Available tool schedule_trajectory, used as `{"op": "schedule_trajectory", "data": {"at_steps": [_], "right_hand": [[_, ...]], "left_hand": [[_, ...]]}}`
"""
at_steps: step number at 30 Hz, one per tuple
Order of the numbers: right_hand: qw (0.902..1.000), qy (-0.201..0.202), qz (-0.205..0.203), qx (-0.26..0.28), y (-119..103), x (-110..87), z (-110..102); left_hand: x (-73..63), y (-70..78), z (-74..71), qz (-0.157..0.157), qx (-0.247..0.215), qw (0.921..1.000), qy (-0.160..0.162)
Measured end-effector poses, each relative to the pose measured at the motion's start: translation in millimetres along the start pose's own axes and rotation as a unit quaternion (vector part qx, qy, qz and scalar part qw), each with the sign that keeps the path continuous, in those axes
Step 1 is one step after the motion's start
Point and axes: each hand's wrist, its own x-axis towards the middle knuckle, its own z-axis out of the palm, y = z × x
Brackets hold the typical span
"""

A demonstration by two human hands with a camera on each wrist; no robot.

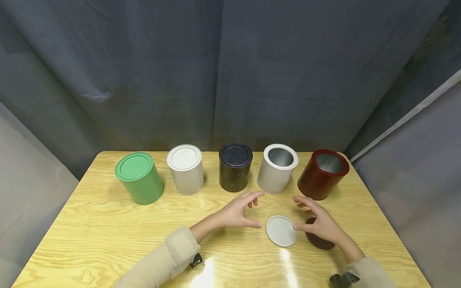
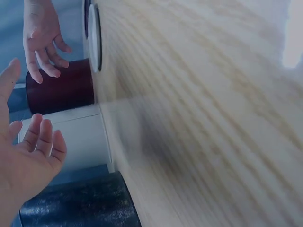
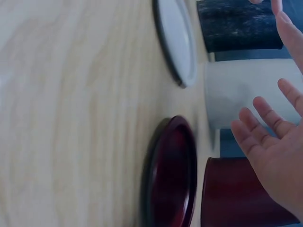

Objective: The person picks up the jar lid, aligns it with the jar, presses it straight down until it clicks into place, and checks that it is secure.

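Note:
My left hand [image 1: 235,211] hovers over the table with thumb and fingers spread apart, left of a white lid [image 1: 281,231]. The right hand [image 1: 320,224], its fingers also parted and holding nothing, is on the other side of that lid, partly covering a dark red lid [image 1: 321,239] in the head view. Both lids lie flat on the wood. Behind the hands stand an uncovered white can [image 1: 275,176] and an uncovered dark red can [image 1: 318,182], their grey insides showing. The right wrist view shows the right palm [image 3: 281,156] in front of the cans.
Three lidded cans continue the row leftward: a black can [image 1: 234,176], another white can [image 1: 186,178] and a green can [image 1: 144,186]. Grey curtains [image 1: 216,80] hang behind the wooden table [image 1: 108,240] and along its sides.

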Motion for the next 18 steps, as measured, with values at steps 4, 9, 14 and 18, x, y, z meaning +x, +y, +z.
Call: {"op": "schedule_trajectory", "data": {"at_steps": [4,9,14,18], "right_hand": [[0.9985,-0.013,0.0,-0.054,7,-5.6,2],[0.9956,-0.02,-0.018,-0.089,14,-11.4,6],[0.9932,-0.031,-0.007,-0.112,20,-15.9,9],[0.9899,-0.043,0.008,-0.135,22,-17.6,11]], "left_hand": [[4.6,-1.7,4.6,-0.013,0.012,0.9997,-0.019],[10.5,-6.6,11.9,-0.03,0.041,0.9969,-0.059],[15.2,-10.7,19.0,-0.04,0.099,0.9912,-0.079],[19.0,-13.4,25.0,-0.056,0.126,0.9854,-0.1]]}}
